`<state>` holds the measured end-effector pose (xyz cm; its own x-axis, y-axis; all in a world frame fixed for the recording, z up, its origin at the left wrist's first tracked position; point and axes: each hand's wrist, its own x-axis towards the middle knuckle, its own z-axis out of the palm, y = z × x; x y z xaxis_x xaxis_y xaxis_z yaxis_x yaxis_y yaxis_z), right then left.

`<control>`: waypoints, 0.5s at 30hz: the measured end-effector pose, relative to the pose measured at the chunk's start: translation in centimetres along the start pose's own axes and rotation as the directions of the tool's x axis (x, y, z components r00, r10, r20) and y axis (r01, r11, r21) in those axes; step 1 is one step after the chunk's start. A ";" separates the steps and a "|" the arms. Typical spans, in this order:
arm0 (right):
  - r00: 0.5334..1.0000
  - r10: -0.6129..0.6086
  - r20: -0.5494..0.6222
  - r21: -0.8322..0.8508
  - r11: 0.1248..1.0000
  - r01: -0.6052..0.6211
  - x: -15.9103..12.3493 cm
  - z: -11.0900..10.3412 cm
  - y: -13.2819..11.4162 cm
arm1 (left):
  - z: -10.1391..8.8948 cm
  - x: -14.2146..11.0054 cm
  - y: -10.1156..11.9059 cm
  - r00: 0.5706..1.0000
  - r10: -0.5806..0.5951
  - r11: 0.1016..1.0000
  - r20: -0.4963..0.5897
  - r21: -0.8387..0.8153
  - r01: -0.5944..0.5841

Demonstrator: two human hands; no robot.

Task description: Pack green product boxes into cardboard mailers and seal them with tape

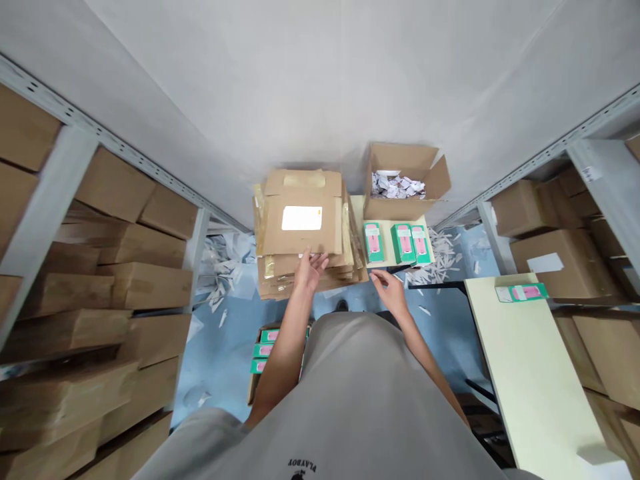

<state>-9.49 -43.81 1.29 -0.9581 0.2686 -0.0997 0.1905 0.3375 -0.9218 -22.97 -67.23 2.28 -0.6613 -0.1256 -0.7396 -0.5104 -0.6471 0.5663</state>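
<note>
Flattened cardboard stack (280, 243), centre of frame: uneven layers, creased tape, smooth white label (302, 218). Left hand (309, 272) is loosely spread at its front edge; right hand (391, 291), right of it, has curled fingers, grip content cannot be told. Judged risk: a push on the ragged edge could slide upper layers off. The open carton (395, 210), upper right, holds loose, crumpled paper scraps (400, 188); a knock could spill them onto the glossy green-and-pink boxes (404, 243).
</note>
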 end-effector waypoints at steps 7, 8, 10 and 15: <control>0.998 0.020 -0.056 0.033 0.999 -0.018 -1.4 -0.1 0.2 | 1.2 1.0 1.4 0.987 0.159 0.987 0.005 -0.011 -0.159; 0.998 0.025 -0.066 0.042 0.999 -0.022 -1.6 -0.3 0.1 | 1.5 1.0 1.6 0.980 0.201 0.979 -0.002 -0.022 -0.201; 0.995 0.038 -0.091 0.059 0.998 -0.032 -1.9 -0.9 -0.1 | 2.0 0.9 1.9 0.957 0.290 0.957 0.007 -0.026 -0.290; 0.954 0.067 -0.291 0.070 0.996 -0.049 -3.5 -4.9 -0.6 | 3.3 -0.7 0.5 0.872 0.449 0.882 0.194 0.063 -0.468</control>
<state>-5.19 -40.51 4.03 -0.8391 0.5418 -0.0478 0.2213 0.2598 -0.9400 -24.53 -64.99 4.31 -0.9126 -0.2542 -0.3201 -0.1751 -0.4646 0.8681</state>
